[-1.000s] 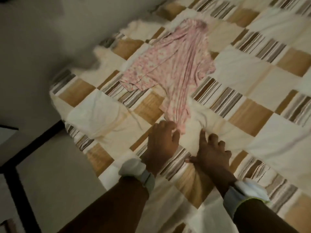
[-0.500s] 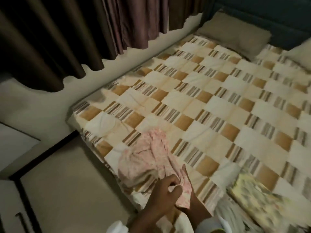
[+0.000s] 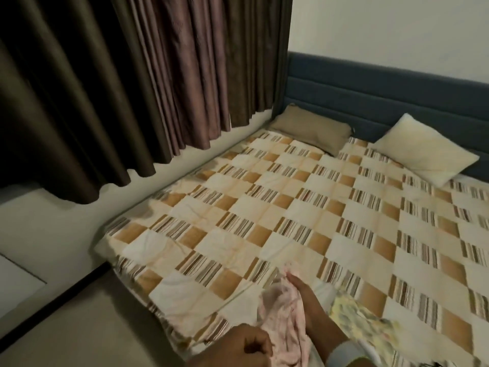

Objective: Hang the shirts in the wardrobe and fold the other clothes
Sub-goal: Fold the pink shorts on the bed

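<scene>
My left hand (image 3: 242, 345) and right hand (image 3: 308, 304) both grip the bunched pink garment (image 3: 280, 313) above the bed's (image 3: 264, 207) near edge; folding looks barely begun, a floral garment (image 3: 354, 316) lies unfolded beside it, and no wardrobe is visible.

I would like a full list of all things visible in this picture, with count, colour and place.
curtains: several, dark brown, upper left
headboard: one, blue, far end of the bed
pillows: two, tan and cream, by the headboard
bed cover: one, cream and brown checks, on the bed
pink garment: one, near edge, bunched
yellow floral cloth: one, lower right
floor: beige, lower left
left hand: curled at the pink garment
right hand: on the pink garment
</scene>
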The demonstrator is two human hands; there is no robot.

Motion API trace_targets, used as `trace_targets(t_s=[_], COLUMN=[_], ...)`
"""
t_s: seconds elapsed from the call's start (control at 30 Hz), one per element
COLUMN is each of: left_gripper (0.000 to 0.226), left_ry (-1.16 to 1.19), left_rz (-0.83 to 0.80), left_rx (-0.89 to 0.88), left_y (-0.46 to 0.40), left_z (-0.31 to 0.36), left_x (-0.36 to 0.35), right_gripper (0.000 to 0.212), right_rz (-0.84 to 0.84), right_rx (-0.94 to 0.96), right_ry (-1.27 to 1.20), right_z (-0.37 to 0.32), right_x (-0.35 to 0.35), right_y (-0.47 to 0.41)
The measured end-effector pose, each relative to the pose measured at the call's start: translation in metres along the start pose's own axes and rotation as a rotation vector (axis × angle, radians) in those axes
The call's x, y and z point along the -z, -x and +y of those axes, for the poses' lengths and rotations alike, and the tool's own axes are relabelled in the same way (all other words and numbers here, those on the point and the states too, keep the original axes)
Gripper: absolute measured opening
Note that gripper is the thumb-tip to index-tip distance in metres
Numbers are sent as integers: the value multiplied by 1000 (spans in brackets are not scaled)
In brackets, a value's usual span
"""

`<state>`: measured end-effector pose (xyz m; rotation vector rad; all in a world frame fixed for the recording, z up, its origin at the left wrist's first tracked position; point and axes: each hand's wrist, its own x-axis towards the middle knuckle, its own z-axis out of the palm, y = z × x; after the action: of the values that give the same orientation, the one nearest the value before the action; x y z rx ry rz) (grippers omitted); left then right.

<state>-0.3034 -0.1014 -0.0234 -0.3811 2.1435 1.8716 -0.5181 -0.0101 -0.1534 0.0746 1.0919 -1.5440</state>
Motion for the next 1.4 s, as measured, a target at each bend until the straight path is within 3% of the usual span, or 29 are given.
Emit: trace_targets(t_s=[0.07, 0.2, 0.27, 0.37, 0.43, 0.53, 0.6, 0.7, 0.77, 0.87, 1.0, 1.13, 1.2, 1.27, 1.33, 1.4], left_gripper=[7, 13, 19, 55, 85, 116, 122, 107, 88, 62, 43, 36, 32, 29, 32, 38], left_ry=[-65, -93, -40, 17, 76, 248, 309, 271, 202, 152, 177, 40, -30, -62, -93, -202], left_rz=[116, 388, 540, 748, 809, 838, 780, 584, 483, 483, 434, 344, 361, 394, 413, 400], left_rx=[-20, -77, -118, -168, -194, -159, -100, -71, -63, -92, -174, -181, -217, -305, -364, -396], left_y=[-3, -31, -40, -49, -48, -49, -51, -57, -59, -59, -54, -51, -54, -57, -60, -62], left_z=[-4, 25, 43, 77, 93, 106, 105, 94, 96, 102, 118, 155, 170, 180, 188, 198], left_x=[18, 66, 90, 136, 165, 188, 191, 181, 167, 159, 162, 149, 146, 148, 153, 154], right_gripper=[75, 52, 61, 46, 50, 70, 67, 64, 72, 80, 65, 78, 72, 70, 75, 111], right_rz=[-18, -94, -187, -330, -322, -288, -294, -336, -344, -352, -333, -210, -192, -199, -192, -113], right_rx=[4, 230, 273, 256, 272, 305, 335, 372, 398, 400, 451, 525, 537, 513, 461, 350], right_ry=[33, 101, 115, 219, 418, 700, 767, 761, 726, 669, 692, 751, 788, 953, 1292, 1705], right_z=[-58, -134, -153, -184, -197, -219, -225, -229, -232, -234, -230, -228, -230, -234, -240, -245], right_x=[-36, -108, -131, -160, -167, -176, -181, -179, -168, -150, -136, -124, -119, -112, -107, -101], right_y=[14, 38, 52, 74, 84, 97, 103, 104, 98, 93, 92, 89, 90, 92, 95, 95])
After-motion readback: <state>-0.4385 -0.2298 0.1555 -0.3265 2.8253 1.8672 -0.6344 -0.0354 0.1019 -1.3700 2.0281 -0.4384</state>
